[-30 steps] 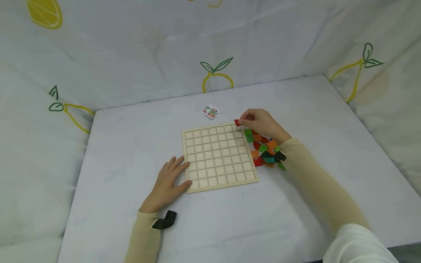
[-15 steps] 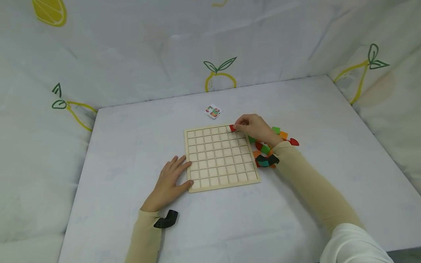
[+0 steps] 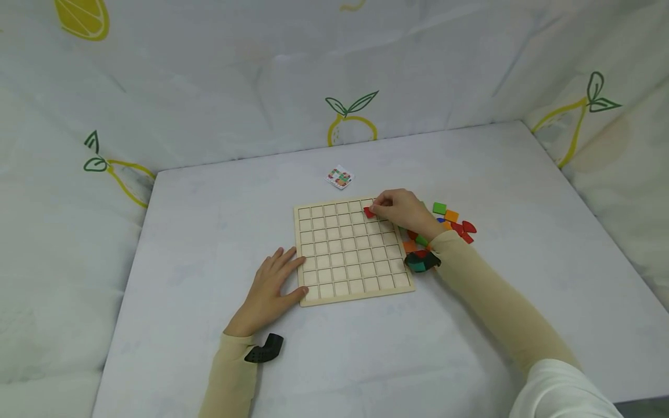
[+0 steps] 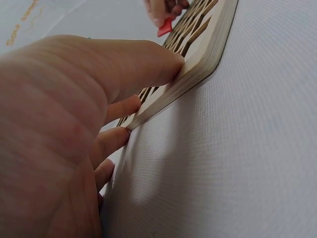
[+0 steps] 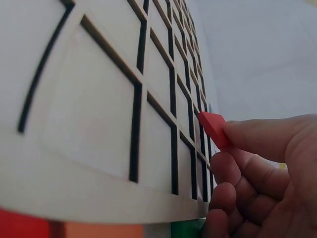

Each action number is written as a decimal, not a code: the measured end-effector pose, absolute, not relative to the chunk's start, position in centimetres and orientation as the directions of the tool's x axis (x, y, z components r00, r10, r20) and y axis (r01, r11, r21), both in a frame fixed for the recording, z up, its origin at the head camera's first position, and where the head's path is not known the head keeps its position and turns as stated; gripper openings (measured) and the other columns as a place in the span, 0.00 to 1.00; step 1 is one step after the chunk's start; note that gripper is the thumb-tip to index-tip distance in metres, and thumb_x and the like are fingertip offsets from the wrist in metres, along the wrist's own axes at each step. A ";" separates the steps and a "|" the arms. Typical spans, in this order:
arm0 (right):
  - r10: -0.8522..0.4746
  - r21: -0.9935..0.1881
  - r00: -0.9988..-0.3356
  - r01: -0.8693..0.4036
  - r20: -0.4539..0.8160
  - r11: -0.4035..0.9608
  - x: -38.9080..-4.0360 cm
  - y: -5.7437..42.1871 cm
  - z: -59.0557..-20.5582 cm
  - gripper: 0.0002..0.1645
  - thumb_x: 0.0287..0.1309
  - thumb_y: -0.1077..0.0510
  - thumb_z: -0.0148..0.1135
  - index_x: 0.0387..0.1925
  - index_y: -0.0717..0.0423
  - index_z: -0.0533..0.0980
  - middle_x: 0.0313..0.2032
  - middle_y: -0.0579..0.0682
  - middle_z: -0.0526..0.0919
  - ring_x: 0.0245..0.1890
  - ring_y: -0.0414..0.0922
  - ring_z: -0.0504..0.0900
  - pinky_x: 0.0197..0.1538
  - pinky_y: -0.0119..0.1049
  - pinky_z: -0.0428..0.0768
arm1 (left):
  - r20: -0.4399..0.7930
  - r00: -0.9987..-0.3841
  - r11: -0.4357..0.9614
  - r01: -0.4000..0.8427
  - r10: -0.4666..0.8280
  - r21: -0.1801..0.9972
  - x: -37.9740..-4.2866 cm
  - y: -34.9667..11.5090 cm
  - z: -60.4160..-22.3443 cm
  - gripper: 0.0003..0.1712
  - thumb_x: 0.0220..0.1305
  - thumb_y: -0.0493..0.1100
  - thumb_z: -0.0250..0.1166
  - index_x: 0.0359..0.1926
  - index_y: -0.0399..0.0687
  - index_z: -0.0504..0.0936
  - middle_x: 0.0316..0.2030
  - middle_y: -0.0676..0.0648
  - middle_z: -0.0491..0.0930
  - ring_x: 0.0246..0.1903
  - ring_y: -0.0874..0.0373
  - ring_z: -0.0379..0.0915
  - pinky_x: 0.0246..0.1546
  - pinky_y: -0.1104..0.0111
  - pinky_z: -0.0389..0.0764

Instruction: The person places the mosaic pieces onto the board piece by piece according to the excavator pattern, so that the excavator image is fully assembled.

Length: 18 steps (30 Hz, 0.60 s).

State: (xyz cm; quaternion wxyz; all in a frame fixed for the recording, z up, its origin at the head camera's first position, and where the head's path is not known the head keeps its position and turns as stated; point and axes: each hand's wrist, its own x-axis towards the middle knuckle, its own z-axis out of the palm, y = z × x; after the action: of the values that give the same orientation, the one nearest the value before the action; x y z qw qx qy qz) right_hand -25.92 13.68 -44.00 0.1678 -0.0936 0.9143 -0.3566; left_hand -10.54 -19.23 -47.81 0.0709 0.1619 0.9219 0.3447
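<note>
A square wooden grid board (image 3: 340,255) lies on the table, its cells bare in the head view. My right hand (image 3: 402,210) pinches a red square tile (image 5: 214,128) between thumb and fingers, over the cells near the board's far right corner. Whether the tile touches the board I cannot tell. My left hand (image 3: 265,293) rests at the board's left edge with fingers spread; in the left wrist view the thumb (image 4: 148,64) lies on the frame and the other fingers touch the edge.
Loose tiles in red, green, orange and blue lie to the right of the board, partly hidden by the right forearm; a green tile (image 3: 439,208) and a red rounded tile (image 3: 468,227) show. A small patterned card (image 3: 340,177) lies beyond the board's far edge.
My right hand has brought the red tile from the far right corner of the frame inward, then slightly nearer over the cells. My left hand stays on the edge.
</note>
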 end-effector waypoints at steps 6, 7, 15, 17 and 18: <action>-0.294 -0.659 -0.930 -0.079 -0.221 0.748 -25.9 13.4 -44.3 0.17 0.71 0.47 0.59 0.44 0.55 0.82 0.41 0.53 0.85 0.39 0.48 0.77 0.44 0.38 0.75 | -0.022 -0.937 0.708 0.247 0.348 0.662 -10.5 -19.2 -47.8 0.37 0.64 0.48 0.69 0.73 0.51 0.69 0.78 0.45 0.57 0.81 0.43 0.40 0.80 0.44 0.40; -0.293 -0.654 -0.931 -0.083 -0.218 0.752 -25.9 13.4 -44.3 0.17 0.71 0.47 0.59 0.44 0.56 0.82 0.41 0.53 0.85 0.39 0.48 0.77 0.44 0.38 0.76 | -0.023 -0.937 0.708 0.247 0.348 0.662 -10.5 -19.2 -47.8 0.37 0.64 0.49 0.69 0.73 0.51 0.69 0.79 0.45 0.57 0.81 0.43 0.40 0.80 0.44 0.40; -0.294 -0.622 -0.924 -0.084 -0.244 0.778 -25.7 13.1 -44.3 0.16 0.72 0.48 0.58 0.43 0.56 0.81 0.42 0.54 0.86 0.41 0.49 0.77 0.47 0.39 0.76 | -0.021 -0.938 0.711 0.247 0.346 0.658 -10.6 -19.2 -47.9 0.37 0.64 0.48 0.69 0.73 0.51 0.69 0.79 0.45 0.57 0.81 0.43 0.39 0.80 0.44 0.40; -0.295 -0.614 -0.923 -0.088 -0.245 0.784 -25.8 13.0 -44.3 0.16 0.72 0.48 0.58 0.43 0.57 0.81 0.41 0.54 0.86 0.40 0.49 0.77 0.47 0.39 0.76 | -0.023 -0.939 0.710 0.244 0.344 0.660 -10.6 -19.2 -47.9 0.37 0.64 0.49 0.69 0.73 0.51 0.69 0.79 0.45 0.57 0.81 0.44 0.39 0.80 0.44 0.39; -0.295 -0.610 -0.923 -0.089 -0.246 0.787 -25.7 13.0 -44.3 0.16 0.72 0.48 0.58 0.43 0.57 0.81 0.41 0.54 0.86 0.40 0.49 0.77 0.47 0.39 0.76 | -0.024 -0.939 0.710 0.243 0.344 0.661 -10.6 -19.2 -47.9 0.37 0.64 0.49 0.69 0.73 0.51 0.69 0.79 0.46 0.57 0.81 0.44 0.39 0.80 0.45 0.39</action>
State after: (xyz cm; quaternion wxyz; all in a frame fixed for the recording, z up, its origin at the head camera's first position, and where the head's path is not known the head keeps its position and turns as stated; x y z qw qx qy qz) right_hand -25.74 13.00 -44.29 0.1663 -0.1030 0.9306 -0.3094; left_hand -10.56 -19.22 -47.87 0.0729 0.1592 0.9217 0.3462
